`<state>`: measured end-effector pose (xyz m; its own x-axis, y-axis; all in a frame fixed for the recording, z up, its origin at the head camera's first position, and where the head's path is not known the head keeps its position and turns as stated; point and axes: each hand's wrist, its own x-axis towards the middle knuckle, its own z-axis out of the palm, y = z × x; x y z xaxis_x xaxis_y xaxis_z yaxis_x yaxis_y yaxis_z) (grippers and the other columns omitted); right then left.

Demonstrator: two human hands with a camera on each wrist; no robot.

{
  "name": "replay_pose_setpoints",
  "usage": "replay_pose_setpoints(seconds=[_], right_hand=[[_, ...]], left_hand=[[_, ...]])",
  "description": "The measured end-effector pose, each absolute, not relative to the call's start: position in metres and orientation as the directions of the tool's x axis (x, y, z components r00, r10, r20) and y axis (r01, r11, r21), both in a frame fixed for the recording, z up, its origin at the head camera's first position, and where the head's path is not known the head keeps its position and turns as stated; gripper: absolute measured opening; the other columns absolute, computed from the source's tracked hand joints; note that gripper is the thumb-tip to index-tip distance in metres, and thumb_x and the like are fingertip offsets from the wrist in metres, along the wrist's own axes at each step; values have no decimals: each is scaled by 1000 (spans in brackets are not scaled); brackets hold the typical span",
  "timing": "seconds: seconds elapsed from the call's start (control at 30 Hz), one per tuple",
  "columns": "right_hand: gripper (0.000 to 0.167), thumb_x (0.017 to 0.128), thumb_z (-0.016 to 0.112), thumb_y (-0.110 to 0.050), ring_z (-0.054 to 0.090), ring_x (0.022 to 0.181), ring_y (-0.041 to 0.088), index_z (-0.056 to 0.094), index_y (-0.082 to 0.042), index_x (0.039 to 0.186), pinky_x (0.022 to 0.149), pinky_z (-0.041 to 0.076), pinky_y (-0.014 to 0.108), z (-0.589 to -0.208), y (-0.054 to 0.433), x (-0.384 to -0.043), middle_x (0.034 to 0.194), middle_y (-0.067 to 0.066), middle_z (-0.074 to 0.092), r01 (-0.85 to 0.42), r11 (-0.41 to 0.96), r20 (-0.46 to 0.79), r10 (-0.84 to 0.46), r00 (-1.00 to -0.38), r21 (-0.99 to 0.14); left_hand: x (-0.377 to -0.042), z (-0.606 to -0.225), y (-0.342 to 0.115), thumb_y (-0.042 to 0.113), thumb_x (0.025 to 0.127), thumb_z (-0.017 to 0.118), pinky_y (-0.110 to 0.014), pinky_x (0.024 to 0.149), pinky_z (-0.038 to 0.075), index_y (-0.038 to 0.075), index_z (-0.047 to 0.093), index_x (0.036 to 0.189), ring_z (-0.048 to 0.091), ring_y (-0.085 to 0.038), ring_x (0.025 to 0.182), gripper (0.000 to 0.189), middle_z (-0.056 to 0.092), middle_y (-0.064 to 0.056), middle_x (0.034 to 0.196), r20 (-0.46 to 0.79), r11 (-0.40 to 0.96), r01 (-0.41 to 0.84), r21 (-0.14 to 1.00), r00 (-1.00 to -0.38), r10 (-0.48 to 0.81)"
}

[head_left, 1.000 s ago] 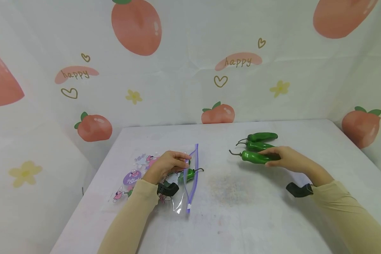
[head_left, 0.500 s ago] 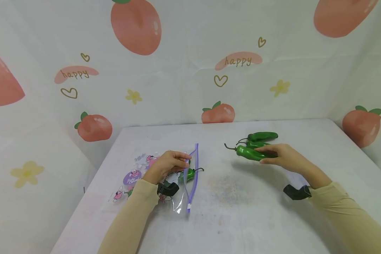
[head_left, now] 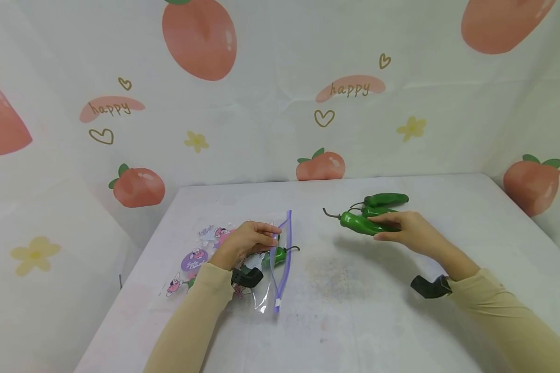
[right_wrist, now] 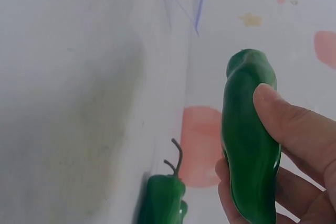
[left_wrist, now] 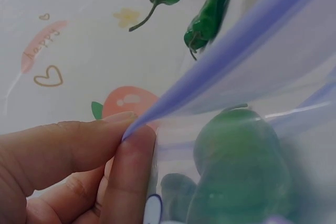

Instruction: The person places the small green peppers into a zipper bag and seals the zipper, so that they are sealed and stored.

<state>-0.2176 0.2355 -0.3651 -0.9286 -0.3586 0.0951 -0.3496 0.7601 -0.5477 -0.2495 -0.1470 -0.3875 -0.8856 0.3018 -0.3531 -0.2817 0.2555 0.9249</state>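
My right hand [head_left: 408,233] grips a long green pepper [head_left: 358,223] around its body, stem pointing left, held above the table. In the right wrist view the thumb lies along one side of this pepper [right_wrist: 249,135] and fingers curl beneath. Between thumb and forefinger, my left hand [head_left: 248,241] pinches the purple zip edge of a clear printed zip bag [head_left: 282,290], whose mouth gapes toward the right. A green pepper [head_left: 276,256] lies in the bag with its stem poking out at the mouth. Through the film, the left wrist view shows green peppers [left_wrist: 241,166] inside.
Two more green peppers lie behind my right hand, the rear pepper [head_left: 386,200] and the nearer pepper [head_left: 375,212]. A greyish smudge marks the white table [head_left: 336,331] between the hands. A peach-patterned backdrop [head_left: 261,119] rises at the table's far edge.
My right hand has lifted the pepper off the table and carried it left, toward the bag. The left hand and the bag have stayed in place.
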Motion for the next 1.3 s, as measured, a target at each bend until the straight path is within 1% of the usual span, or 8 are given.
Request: replay_pose_setpoints(seconds=[0.1,0.33,0.57,0.8,0.97,1.03,1.17,1.3], right_hand=[[44,82,78,-24,59,89,20,68,-10,123,77,49,36,-364,232,-216,116,18,68,-348,760,92,-359,-929,-549],[45,81,78,-28,55,84,17,69,-11,121,71,44,29,-366,225,-216,114,13,69,-376,759,107,-380,-919,-532],[44,80,79,-28,59,96,19,70,-11,120,76,47,29,-370,216,-213,115,12,69,-394,746,109,-402,-909,-537],[40,80,78,-25,54,86,13,71,-12,118,69,42,23,-378,206,-212,110,4,71,-428,716,97,-455,-885,-552],[39,82,77,-27,58,92,13,71,-15,118,73,45,26,-383,198,-210,115,5,70,-432,722,68,-474,-878,-540],[39,82,77,-28,60,97,14,71,-15,118,76,47,28,-386,195,-210,116,5,70,-437,721,61,-483,-873,-538],[38,81,78,-26,62,100,15,71,-15,117,81,50,31,-392,189,-210,115,5,70,-450,703,51,-510,-859,-551],[38,80,78,-24,64,101,16,72,-14,116,81,51,30,-397,184,-209,112,4,71,-477,681,61,-539,-840,-555]], left_hand=[[-249,-387,-147,-2,86,68,-19,68,54,-7,61,123,61,-8,73,38,60,0,85,-354,254,-284,925,-887,297],[-249,-387,-147,-3,86,68,-18,67,54,-7,61,123,60,-8,70,38,59,0,83,-356,253,-287,924,-886,296],[-250,-388,-147,-3,86,67,-18,67,54,-7,61,123,59,-7,69,38,59,1,81,-359,257,-288,923,-884,299],[-250,-388,-147,-2,85,68,-18,67,54,-7,62,122,61,-8,71,37,59,1,81,-353,259,-282,924,-890,291],[-250,-389,-146,-2,86,68,-18,66,54,-7,63,122,61,-8,71,37,60,1,81,-351,260,-280,924,-891,289],[-250,-389,-146,-2,85,68,-18,66,54,-6,62,122,61,-7,71,37,60,1,82,-352,259,-281,924,-890,289],[-251,-389,-146,-3,85,68,-19,67,54,-6,63,122,61,-7,71,37,59,1,82,-352,256,-282,925,-890,290],[-251,-389,-147,-3,86,68,-19,67,54,-5,63,121,61,-7,72,36,58,0,83,-351,253,-282,925,-890,292]])
